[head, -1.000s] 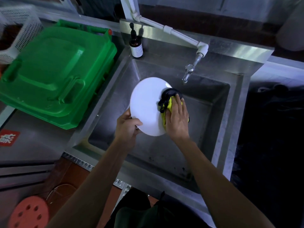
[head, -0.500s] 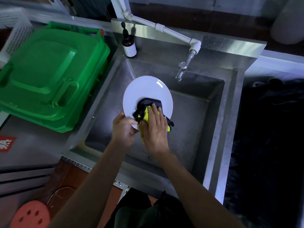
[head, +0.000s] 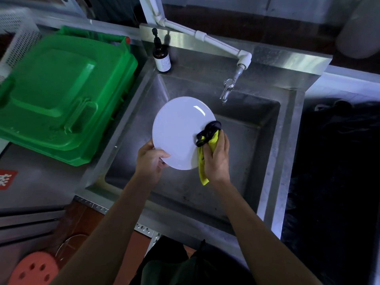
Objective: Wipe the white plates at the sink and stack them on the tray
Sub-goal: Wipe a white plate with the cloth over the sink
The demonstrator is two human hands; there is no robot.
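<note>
A round white plate (head: pixel 177 132) is held tilted over the steel sink (head: pixel 265 161). My left hand (head: pixel 150 161) grips the plate's lower left rim, thumb on its face. My right hand (head: pixel 217 159) holds a yellow and black cloth (head: pixel 206 140) against the plate's right edge, with a yellow end hanging below the hand. No tray and no other plates are in view.
A green plastic bin lid (head: pixel 61 95) lies left of the sink, with a white perforated basket (head: pixel 18 36) behind it. A brown pump bottle (head: pixel 161 57) stands at the sink's back left corner. The tap (head: pixel 228 89) hangs over the basin. An orange stool (head: pixel 34 268) is at bottom left.
My right hand and the cloth have slid from the plate's lower middle to its right edge. The plate has tilted a little; my left hand keeps its hold.
</note>
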